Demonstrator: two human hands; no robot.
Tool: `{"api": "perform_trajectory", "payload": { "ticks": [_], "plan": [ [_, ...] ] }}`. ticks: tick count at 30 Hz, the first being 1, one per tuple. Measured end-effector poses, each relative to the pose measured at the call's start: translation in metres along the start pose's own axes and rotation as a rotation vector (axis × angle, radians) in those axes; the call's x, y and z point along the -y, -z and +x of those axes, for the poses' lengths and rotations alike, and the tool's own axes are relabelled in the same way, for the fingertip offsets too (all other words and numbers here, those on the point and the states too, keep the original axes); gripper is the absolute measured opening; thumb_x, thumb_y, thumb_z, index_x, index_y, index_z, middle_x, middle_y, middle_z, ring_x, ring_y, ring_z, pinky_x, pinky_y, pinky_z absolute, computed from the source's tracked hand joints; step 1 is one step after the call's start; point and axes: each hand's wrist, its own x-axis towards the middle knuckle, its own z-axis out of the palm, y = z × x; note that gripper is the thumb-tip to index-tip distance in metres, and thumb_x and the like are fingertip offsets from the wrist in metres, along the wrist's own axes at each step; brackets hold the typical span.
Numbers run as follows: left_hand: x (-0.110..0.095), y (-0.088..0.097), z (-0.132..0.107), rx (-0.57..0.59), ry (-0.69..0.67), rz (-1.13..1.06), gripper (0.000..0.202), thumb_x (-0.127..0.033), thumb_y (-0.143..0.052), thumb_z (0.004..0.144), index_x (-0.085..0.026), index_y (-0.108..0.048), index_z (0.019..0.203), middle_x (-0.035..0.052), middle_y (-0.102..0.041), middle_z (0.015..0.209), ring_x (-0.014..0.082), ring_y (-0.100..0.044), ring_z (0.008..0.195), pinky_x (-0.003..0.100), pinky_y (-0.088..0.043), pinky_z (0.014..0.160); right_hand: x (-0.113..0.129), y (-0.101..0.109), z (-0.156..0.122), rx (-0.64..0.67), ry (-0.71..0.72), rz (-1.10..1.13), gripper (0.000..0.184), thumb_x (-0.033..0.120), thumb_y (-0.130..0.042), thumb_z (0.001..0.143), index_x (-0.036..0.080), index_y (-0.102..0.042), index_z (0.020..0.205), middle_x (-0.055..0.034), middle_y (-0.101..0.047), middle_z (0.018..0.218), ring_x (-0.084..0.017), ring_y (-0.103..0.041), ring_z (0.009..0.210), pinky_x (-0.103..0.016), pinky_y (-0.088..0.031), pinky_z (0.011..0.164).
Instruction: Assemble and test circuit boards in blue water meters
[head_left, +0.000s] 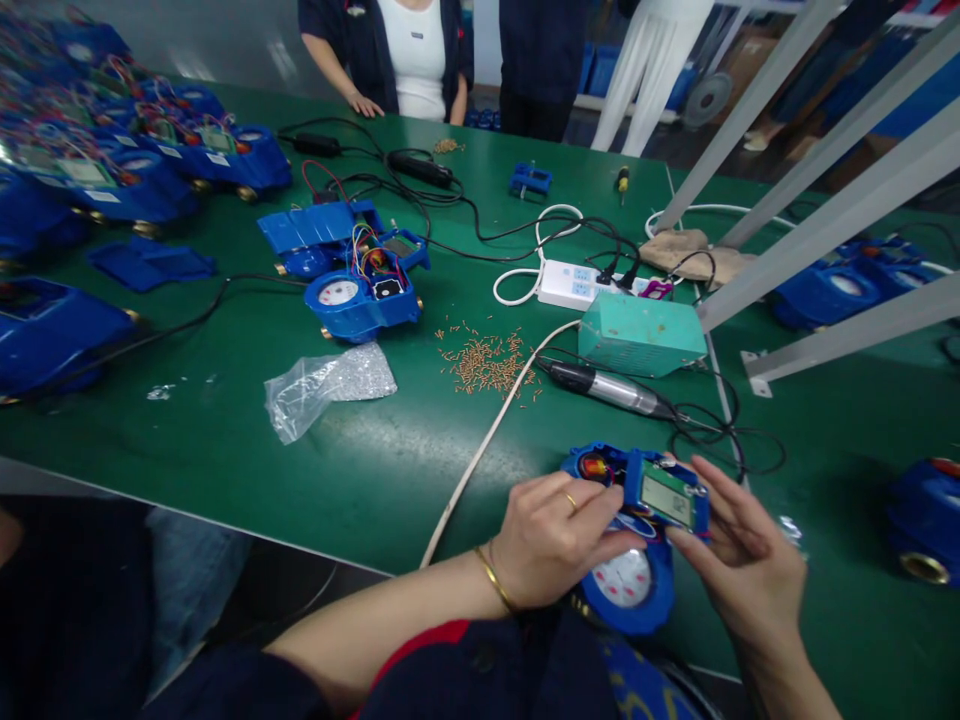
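Observation:
A blue water meter [626,600] with a round white dial lies at the table's near edge, its housing open and wires showing. Above the dial, a blue display module [667,497] with a green board and grey screen is tilted over the housing. My right hand [750,555] grips the module's right end between thumb and fingers. My left hand [559,535] is closed at the module's left side, fingertips pinched by the wires; whatever lies between them is hidden. Beyond my hands rests a silver and black electric screwdriver [611,388].
A pile of small copper-coloured screws [487,362], a plastic bag [330,385] and another open meter [364,290] lie ahead. A power strip [574,284], teal box [641,333] and cables stand right of centre. Many meters crowd the left. Metal posts [840,210] rise at right. People stand opposite.

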Motion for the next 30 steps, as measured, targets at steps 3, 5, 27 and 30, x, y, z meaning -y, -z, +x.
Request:
{"api": "perform_trajectory", "payload": {
  "ticks": [3,5,27,30],
  "plan": [
    [-0.005,-0.002,-0.001,0.003,0.090,0.012,0.038,-0.052,-0.063,0.089,-0.016,-0.069,0.101,0.0022,-0.077,0.089,0.0160,-0.069,0.079,0.029,-0.052,0.071,0.003,-0.005,-0.004,-0.052,-0.025,-0.025,0.067,0.026,-0.085,0.072,0.019,-0.059,0.134,-0.0127,-0.063,0.132,-0.027,-0.065,0.115,-0.028,-0.056,0.095],
    [-0.009,-0.002,-0.001,0.041,0.154,0.004,0.040,-0.055,-0.063,0.088,-0.018,-0.070,0.100,0.0024,-0.076,0.091,0.0173,-0.068,0.083,0.032,-0.048,0.073,0.002,-0.006,-0.005,-0.072,-0.016,-0.038,0.069,0.027,-0.086,0.070,0.018,-0.060,0.133,-0.0136,-0.063,0.132,-0.028,-0.065,0.114,-0.031,-0.057,0.095],
    [-0.026,0.007,0.017,0.304,0.211,0.071,0.023,-0.035,-0.057,0.096,-0.020,-0.069,0.084,0.0024,-0.061,0.091,0.0200,-0.048,0.090,0.037,-0.030,0.073,-0.008,0.001,-0.003,-0.083,0.033,-0.072,0.075,0.031,-0.089,0.065,0.016,-0.060,0.133,-0.0171,-0.065,0.128,-0.034,-0.066,0.111,-0.046,-0.054,0.098],
    [-0.034,0.002,0.021,0.243,0.262,0.161,0.024,-0.032,-0.062,0.093,-0.019,-0.068,0.074,0.0037,-0.060,0.088,0.0208,-0.048,0.088,0.038,-0.029,0.072,-0.006,0.000,-0.002,-0.073,0.040,-0.070,0.074,0.030,-0.088,0.067,0.017,-0.060,0.133,-0.0165,-0.065,0.128,-0.034,-0.066,0.112,-0.047,-0.053,0.100]
  ]
}}
